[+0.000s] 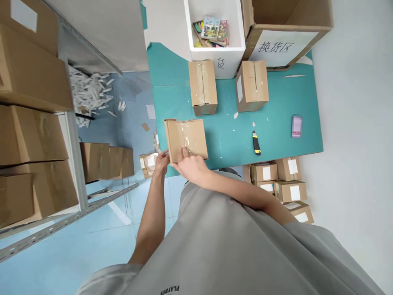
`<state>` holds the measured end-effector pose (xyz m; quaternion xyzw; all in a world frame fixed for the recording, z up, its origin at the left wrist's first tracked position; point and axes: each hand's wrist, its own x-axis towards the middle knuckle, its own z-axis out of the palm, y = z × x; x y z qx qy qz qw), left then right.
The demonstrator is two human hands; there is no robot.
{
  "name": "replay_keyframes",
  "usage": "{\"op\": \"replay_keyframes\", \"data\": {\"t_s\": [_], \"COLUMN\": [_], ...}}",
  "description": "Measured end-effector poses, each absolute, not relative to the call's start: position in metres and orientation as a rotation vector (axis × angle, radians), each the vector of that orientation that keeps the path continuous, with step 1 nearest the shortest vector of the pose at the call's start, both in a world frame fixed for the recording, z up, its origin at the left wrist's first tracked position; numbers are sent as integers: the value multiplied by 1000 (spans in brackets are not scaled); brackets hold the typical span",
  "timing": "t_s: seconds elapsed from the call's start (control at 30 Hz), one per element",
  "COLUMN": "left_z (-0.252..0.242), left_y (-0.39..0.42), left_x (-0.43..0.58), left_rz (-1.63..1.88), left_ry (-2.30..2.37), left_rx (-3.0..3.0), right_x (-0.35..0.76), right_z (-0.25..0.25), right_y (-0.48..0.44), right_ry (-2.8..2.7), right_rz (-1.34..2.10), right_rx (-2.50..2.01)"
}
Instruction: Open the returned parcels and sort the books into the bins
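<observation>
Two bare hands hold a taped cardboard box [190, 135] at the teal table's [276, 106] near edge. The left hand [161, 159] pinches its near-left corner, and the right hand [188, 164] clasps the near side, fingers on top. Right of that hand lies a utility knife [256, 143]. Far beyond it, a large carton [276, 47] is labelled "换货区". The grey shirt [233, 246] reads "PLAYBOY".

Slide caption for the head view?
Left hand and right hand hold a taped cardboard box at the teal table, utility knife nearby.
</observation>
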<state>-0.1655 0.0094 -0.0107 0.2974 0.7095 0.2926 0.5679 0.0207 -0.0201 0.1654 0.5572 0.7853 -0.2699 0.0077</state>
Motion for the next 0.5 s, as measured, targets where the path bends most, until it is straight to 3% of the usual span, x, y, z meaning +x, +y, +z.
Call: {"op": "replay_keyframes", "data": {"t_s": [0.2, 0.5], "left_z": [-12, -2], "left_y": [10, 33], "left_x": [-166, -62], "left_rz": [657, 595], "left_ry": [1510, 1252], "left_rx": [680, 943], "right_x": [97, 265], "right_z": [151, 50], "right_y": [-47, -24], "right_ry": [2091, 1617], "right_rz": [-948, -1235], "right_rx": [2316, 2885]}}
